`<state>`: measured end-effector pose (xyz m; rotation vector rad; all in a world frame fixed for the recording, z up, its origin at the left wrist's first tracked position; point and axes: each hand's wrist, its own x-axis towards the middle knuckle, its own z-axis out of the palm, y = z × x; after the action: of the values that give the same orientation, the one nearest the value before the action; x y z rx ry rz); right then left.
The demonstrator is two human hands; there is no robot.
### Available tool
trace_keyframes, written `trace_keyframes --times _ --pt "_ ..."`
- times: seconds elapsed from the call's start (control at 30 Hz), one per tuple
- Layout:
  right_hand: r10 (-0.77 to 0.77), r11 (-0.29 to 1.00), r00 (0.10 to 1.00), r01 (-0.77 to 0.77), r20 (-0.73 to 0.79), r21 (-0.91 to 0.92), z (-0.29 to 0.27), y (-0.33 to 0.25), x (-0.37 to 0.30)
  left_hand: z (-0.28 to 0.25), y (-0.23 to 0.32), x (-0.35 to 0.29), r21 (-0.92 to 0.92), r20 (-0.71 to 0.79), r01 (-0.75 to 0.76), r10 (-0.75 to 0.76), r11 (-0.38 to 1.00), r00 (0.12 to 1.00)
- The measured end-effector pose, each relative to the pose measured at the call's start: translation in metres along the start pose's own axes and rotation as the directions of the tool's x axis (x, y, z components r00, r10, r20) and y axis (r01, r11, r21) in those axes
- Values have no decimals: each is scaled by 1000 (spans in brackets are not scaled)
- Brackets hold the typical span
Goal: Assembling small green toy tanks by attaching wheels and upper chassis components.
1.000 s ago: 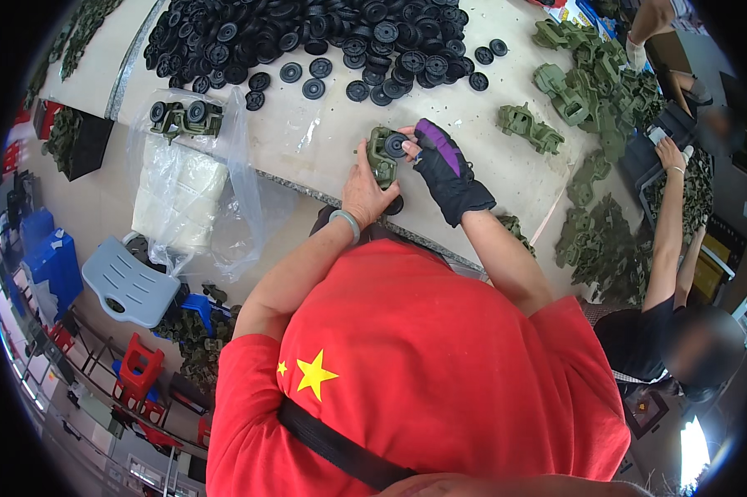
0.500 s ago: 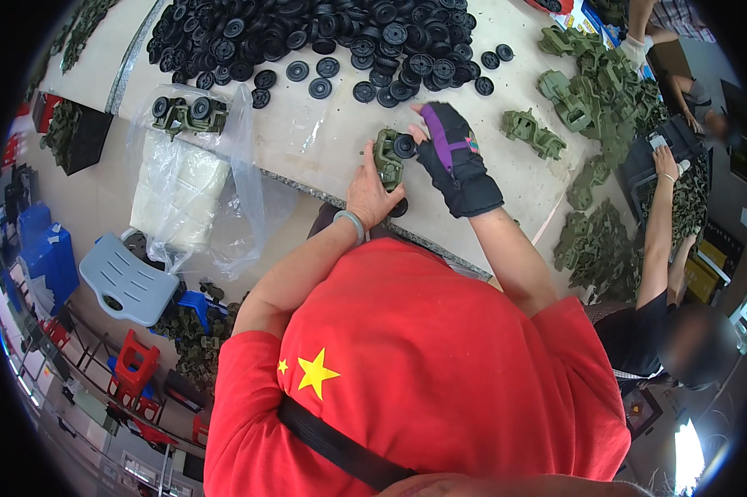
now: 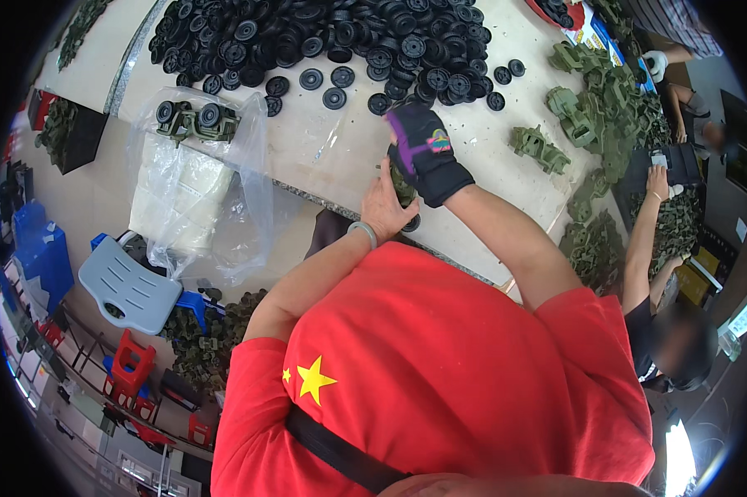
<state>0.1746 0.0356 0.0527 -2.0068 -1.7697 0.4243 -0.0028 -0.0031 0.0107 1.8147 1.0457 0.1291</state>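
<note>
A green plastic toy vehicle chassis (image 3: 402,190) stands up at the front edge of the table, mostly covered by my hands. My left hand (image 3: 386,209), bare with a bangle at the wrist, is closed round its lower left side. One black toy wheel (image 3: 412,224) shows at the chassis's lower end. Over the upper end, my right hand (image 3: 428,156), in a black and purple glove with bare fingertips, is curled and presses against the chassis. The wheel seen there before is hidden beneath the glove.
A large heap of black wheels (image 3: 307,37) covers the table's far side. Green chassis parts (image 3: 593,116) pile up at right, one chassis (image 3: 539,149) apart. At left, a wheeled chassis (image 3: 198,122) rests on a plastic bag (image 3: 245,199). A co-worker's arm (image 3: 651,224) reaches in at right.
My right hand has moved left and closed over the chassis's upper end, covering the wheel there. My left hand keeps its hold. The co-worker's arm at right has shifted slightly.
</note>
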Motion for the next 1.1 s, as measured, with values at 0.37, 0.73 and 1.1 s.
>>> trace_keyframes --times 0.37,0.73,1.1 --pt "-71 997 997 70 33 19 3 3 10 -9 10 5 -25 67 47 -46 999 997" --pt "862 -12 471 -352 188 936 -9 47 -61 -71 -23 21 -684 628 619 -120 386 769" --pt "709 516 696 -619 111 592 4 9 -118 -140 -68 -18 -864 492 490 -14 114 870"
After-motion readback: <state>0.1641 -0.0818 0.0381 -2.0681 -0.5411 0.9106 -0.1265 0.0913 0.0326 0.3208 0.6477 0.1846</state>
